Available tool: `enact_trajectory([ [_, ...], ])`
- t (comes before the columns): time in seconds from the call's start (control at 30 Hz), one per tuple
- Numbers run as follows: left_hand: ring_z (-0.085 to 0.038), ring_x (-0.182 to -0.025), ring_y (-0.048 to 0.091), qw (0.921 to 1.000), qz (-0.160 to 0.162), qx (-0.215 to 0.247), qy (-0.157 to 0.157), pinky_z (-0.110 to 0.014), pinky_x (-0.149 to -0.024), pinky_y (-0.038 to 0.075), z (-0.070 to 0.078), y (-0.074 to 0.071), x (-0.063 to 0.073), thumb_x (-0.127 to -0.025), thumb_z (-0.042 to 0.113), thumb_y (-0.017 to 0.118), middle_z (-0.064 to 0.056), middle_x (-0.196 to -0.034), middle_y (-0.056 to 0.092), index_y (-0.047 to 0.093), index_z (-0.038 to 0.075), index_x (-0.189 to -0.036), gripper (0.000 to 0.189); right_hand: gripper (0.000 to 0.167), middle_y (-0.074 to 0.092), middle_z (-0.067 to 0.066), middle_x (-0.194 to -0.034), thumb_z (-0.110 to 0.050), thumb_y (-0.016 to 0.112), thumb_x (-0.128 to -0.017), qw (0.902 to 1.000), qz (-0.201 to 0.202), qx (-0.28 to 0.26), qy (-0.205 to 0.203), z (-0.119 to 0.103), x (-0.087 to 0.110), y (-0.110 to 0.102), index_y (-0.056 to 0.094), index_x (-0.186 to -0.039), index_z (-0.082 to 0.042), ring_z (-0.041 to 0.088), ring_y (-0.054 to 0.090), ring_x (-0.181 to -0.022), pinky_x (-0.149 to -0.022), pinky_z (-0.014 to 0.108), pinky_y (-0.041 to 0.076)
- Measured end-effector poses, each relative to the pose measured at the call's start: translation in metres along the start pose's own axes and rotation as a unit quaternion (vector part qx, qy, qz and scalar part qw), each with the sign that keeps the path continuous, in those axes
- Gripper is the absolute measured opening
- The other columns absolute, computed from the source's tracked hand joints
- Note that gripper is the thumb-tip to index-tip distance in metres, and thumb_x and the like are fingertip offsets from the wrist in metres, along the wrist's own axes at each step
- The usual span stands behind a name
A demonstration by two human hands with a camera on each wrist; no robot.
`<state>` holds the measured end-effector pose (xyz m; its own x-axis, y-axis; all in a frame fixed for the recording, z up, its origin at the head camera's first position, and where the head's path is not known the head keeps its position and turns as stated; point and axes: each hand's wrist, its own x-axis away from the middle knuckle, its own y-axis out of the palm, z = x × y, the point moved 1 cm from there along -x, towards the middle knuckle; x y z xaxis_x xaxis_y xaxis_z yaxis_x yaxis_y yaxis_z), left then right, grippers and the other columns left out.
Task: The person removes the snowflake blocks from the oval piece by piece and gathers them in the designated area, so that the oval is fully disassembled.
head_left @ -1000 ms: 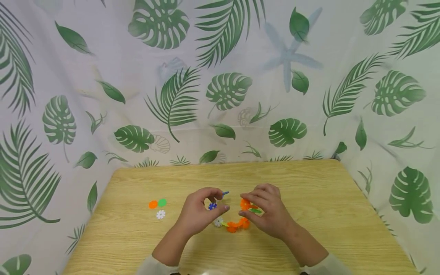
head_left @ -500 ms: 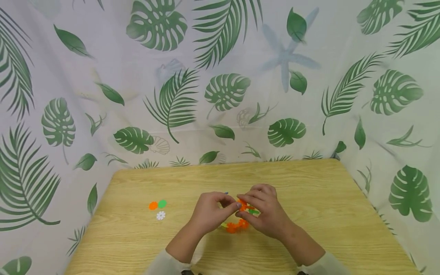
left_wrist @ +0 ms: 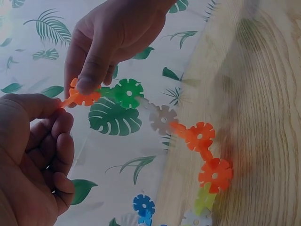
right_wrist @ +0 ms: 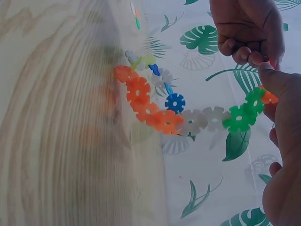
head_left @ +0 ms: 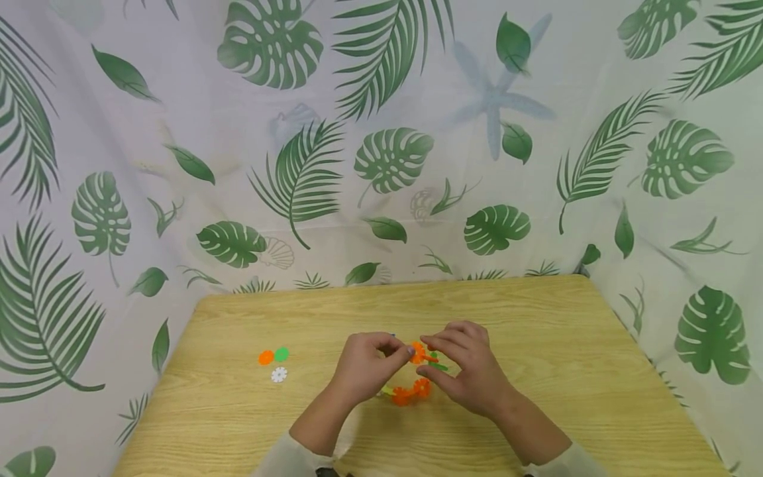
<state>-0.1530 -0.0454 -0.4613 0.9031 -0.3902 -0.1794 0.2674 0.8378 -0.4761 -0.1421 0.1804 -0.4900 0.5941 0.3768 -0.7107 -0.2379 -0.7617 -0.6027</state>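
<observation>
A chain of interlocking notched plastic discs (left_wrist: 200,135), in orange, green, grey, yellow and blue, hangs in a curve from the hands. At its upper end, my left hand (head_left: 366,368) pinches an orange disc (left_wrist: 70,100), seen edge-on, between thumb and index finger. That disc meets a second orange disc (left_wrist: 86,94), which the right hand (head_left: 471,371) holds under its thumb. Beyond it come green discs (right_wrist: 240,117), then grey and orange ones. A blue disc (right_wrist: 175,103) is at the chain's far end. In the head view the left hand hides part of the chain.
Three loose discs lie on the wooden table (head_left: 226,424) left of the hands: an orange disc (head_left: 265,358), a green disc (head_left: 281,354) and a white disc (head_left: 279,375). A leaf-printed cloth (head_left: 381,199) hangs behind and along both sides.
My left hand has moved right to the orange end of the chain, over the blue and grey discs. Lately the right hand's fingertips have shifted slightly right, apart from the left ones.
</observation>
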Motion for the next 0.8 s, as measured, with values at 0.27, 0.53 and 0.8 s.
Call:
enact_trajectory([
  [0.27,-0.016,-0.077,0.065,0.9999,0.008,0.006,-0.008,-0.031,-0.067,0.055,0.0006,-0.0025,0.0012,-0.100,0.035,0.071,0.013,-0.084,0.073,0.080,0.024,-0.088,0.019,0.011,0.071,-0.011,-0.093,-0.027,0.079,-0.094,0.9983,0.045,-0.018,-0.033,0.0008,0.0017,-0.0023,0.078,-0.099,-0.018,0.020,0.055,-0.097,-0.092,0.052,0.034],
  [0.53,-0.013,-0.077,0.065,0.9999,0.010,0.002,-0.001,-0.032,-0.072,0.055,0.0011,-0.0027,0.0015,-0.100,0.034,0.070,0.010,-0.084,0.074,0.081,0.023,-0.088,0.019,0.017,0.072,-0.009,-0.089,-0.030,0.071,-0.101,0.9957,0.069,-0.011,-0.060,-0.0002,0.0004,-0.0011,0.077,-0.093,-0.016,0.022,0.055,-0.093,-0.088,0.050,0.035],
  [0.8,-0.010,-0.077,0.065,1.0000,0.006,0.002,-0.005,-0.032,-0.072,0.056,-0.0007,-0.0035,0.0044,-0.100,0.035,0.070,0.011,-0.086,0.075,0.081,0.024,-0.086,0.021,0.027,0.072,-0.007,-0.088,-0.034,0.066,-0.104,0.9914,0.092,0.011,-0.092,-0.0009,-0.0005,0.0006,0.076,-0.089,-0.014,0.025,0.057,-0.090,-0.086,0.049,0.036],
])
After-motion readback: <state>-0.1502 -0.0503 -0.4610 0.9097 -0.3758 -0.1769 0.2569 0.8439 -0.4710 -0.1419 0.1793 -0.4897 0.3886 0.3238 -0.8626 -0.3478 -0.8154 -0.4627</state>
